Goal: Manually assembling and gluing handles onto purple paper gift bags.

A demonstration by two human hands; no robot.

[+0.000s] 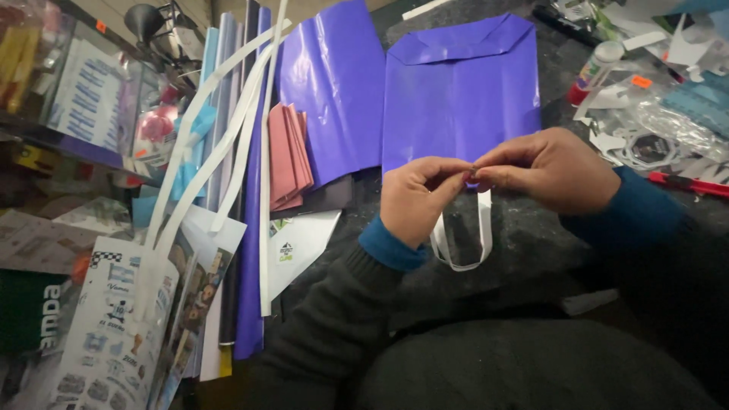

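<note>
Scanning from the left edge:
Printed sheets (114,326): left heaped at the bench's left end, out of the working space.
White paper strips (228,129): laid lengthwise over rolled purple sheets (250,228), kept within reach as spare handle stock, it is judged.
Pink folded papers (288,156): stacked beside the rolls.
Purple paper bag (459,91): laid flat, mouth edge toward the person.
Left hand (414,201): fingertips pinched together on the ends of the white loop handle (463,239).
Right hand (550,171): thumb and forefinger clamped on the same ends, at the bag's near edge.
Glue bottle (592,72): stood upright at the far right.
</note>
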